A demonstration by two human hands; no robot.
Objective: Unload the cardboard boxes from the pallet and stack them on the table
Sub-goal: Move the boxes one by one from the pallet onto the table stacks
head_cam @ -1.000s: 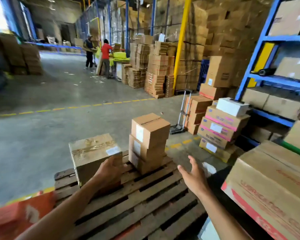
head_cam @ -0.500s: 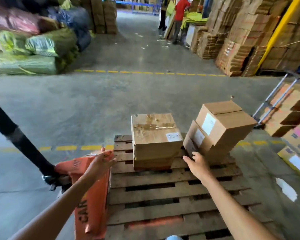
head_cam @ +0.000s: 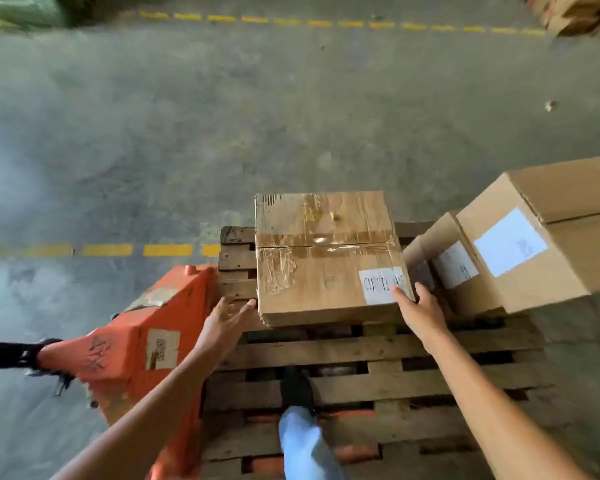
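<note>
Cardboard box with wrinkled tape and a white label [head_cam: 329,258], sitting at twelve o'clock on the slatted wooden pallet [head_cam: 378,375], is now being bracketed: right hand [head_cam: 420,315] touching its corner, left hand [head_cam: 224,322] closing in, fingers spread, nothing gripped.

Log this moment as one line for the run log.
stage: reaching | target: taped box on pallet | left hand open near corner | right hand touching corner | lifted: no

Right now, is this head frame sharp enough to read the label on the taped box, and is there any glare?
Head view: the label is smeared and unreadable; glare streaks the tape on the taped box; the floor and frame edges show motion blur; wide-angle bending at the edges.
</note>
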